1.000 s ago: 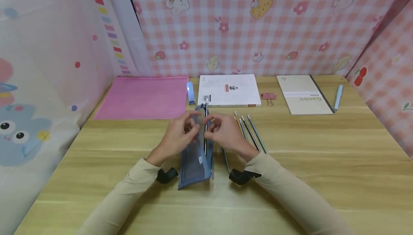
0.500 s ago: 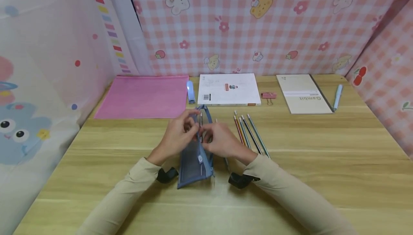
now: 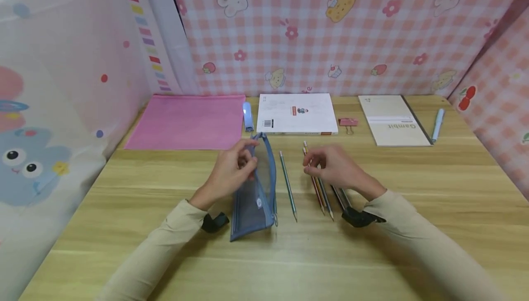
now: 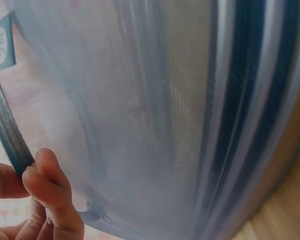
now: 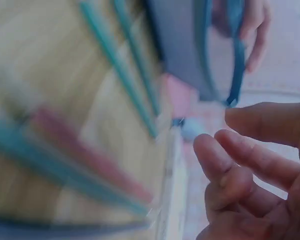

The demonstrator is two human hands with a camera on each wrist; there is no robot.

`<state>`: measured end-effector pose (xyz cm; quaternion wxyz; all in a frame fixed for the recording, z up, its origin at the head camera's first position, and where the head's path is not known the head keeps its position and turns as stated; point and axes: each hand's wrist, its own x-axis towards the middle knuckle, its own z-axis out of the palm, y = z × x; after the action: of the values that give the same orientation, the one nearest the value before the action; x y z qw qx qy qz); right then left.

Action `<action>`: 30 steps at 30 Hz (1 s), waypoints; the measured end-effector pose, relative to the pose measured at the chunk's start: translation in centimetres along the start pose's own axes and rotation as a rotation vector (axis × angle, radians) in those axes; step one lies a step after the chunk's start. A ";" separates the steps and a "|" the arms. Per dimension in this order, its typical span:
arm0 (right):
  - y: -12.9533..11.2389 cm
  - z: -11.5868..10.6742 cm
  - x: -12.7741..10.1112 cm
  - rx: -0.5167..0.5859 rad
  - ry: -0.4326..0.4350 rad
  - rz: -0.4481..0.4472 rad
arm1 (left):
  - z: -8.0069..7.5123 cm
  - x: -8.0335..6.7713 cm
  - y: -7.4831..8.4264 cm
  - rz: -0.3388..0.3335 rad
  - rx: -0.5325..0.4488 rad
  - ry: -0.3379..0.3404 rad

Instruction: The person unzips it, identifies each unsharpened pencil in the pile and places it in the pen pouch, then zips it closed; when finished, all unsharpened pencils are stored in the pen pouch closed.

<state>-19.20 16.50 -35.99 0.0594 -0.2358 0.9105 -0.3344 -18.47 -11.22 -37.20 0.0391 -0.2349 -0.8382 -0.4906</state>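
Only wristward: seemingly pencils inside pouch (image 4: 155, 115).

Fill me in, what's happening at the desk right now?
A person sits at a wooden desk. Their left hand pinches the open edge of a blue mesh pencil pouch, holding it up. The right hand hovers with loosely curled, empty fingers over a small bunch of pencils lying on the desk. One green pencil lies apart, beside the pouch.

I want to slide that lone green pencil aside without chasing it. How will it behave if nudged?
The green pencil looks slim, stiff and light, so a sideways nudge would probably roll it toward the blue mesh pouch. Pushed along its length, it would likely slide on the smooth wooden table.
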 end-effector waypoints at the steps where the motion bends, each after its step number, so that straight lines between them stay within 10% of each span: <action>1: 0.6 -0.1 -0.2 -0.019 -0.018 0.000 | 0.0 0.0 0.0 -0.003 0.003 -0.001; 30: 2.0 1.8 -0.2 -0.289 -0.073 0.052 | 0.6 -0.1 0.1 0.019 0.015 -0.041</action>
<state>-19.35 16.86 -38.68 0.0666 -0.2302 0.9522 -0.1895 -18.23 -10.75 -37.45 0.0280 -0.2525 -0.8402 -0.4791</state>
